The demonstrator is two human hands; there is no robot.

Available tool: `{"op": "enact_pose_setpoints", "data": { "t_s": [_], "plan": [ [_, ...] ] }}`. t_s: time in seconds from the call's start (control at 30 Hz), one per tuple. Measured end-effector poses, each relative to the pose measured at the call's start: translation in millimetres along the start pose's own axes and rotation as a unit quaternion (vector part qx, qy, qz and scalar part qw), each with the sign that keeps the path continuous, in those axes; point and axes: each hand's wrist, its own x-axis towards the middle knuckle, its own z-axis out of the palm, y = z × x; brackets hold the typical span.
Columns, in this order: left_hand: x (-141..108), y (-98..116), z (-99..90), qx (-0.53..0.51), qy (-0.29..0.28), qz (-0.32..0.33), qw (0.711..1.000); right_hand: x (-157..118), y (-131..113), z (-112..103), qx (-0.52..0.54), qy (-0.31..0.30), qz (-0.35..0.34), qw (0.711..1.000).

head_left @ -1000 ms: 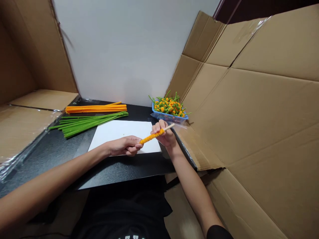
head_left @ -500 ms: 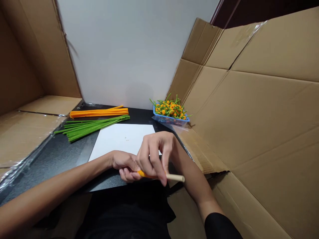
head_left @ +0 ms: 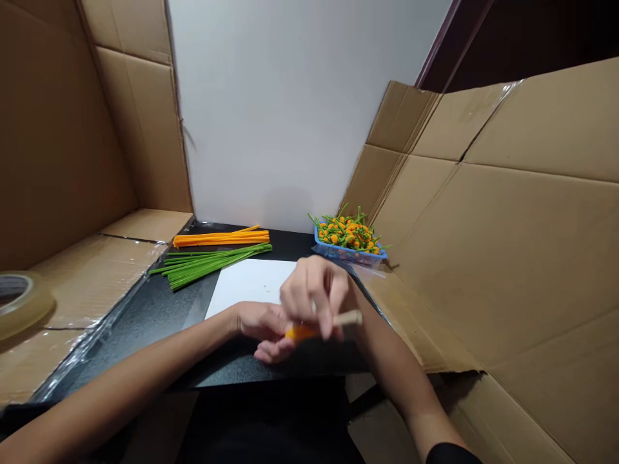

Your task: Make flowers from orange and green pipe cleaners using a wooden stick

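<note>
Both hands meet above the near edge of the table. My right hand (head_left: 313,290), slightly blurred, pinches a pale round wooden stick (head_left: 350,318) whose end juts out to the right. An orange pipe cleaner (head_left: 302,332) shows on the stick between the two hands, seemingly wound round it. My left hand (head_left: 265,323) has its thumb and fingers closed on the left end of the orange pipe cleaner. Its lower fingers curl beneath. Behind the hands lies a white sheet (head_left: 242,280) with a few tiny specks on it.
Orange pipe cleaners (head_left: 220,238) and green pipe cleaners (head_left: 213,263) lie in bundles at the back left. A blue basket (head_left: 355,256) at the back right holds orange-and-green pieces. A tape roll (head_left: 33,309) rests on cardboard at far left. Cardboard walls (head_left: 522,245) flank the table.
The view has tilted up and swung left, bringing the tape roll into sight. My right hand has turned the stick so its free end points slightly upward. My left fingers have loosened a little.
</note>
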Motion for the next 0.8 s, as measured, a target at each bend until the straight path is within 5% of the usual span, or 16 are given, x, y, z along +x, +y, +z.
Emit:
{"op": "enact_pose_setpoints", "data": {
  "t_s": [0.07,0.1,0.17,0.27,0.33,0.43,0.5,0.6,0.8],
  "plan": [
    [2.0,5.4,-5.8,0.022,-0.069,-0.015,0.997,-20.9,17.1,-25.5,0.018,0.197,-0.038,0.98],
    [4.7,7.5,-10.0,0.029,-0.074,-0.002,0.997,-30.6,25.9,-34.8,0.044,0.312,-0.05,0.948],
    [11.5,11.2,-22.4,0.041,-0.007,0.052,0.998,-46.6,43.3,-46.1,0.089,0.487,-0.046,0.868],
    [17.4,17.3,-50.3,0.129,0.157,0.118,0.972,-58.7,68.7,-51.2,0.148,0.593,0.001,0.791],
    [15.3,22.2,-69.7,0.297,0.259,0.122,0.911,-58.8,84.4,-51.2,0.195,0.644,0.047,0.738],
    [6.6,28.8,-87.8,0.583,0.388,0.113,0.705,-52.6,104.3,-49.1,0.241,0.692,0.073,0.676],
    [1.2,32.3,-90.0,0.675,0.413,0.072,0.607,-48.6,114.1,-46.7,0.244,0.703,0.093,0.661],
    [-4.0,37.0,-86.2,0.733,0.397,0.035,0.551,-47.6,121.8,-43.6,0.235,0.707,0.121,0.656],
    [-15.7,44.2,-100.1,0.788,0.318,0.073,0.523,-62.7,112.5,-43.7,0.197,0.654,0.187,0.706]
  ]
}}
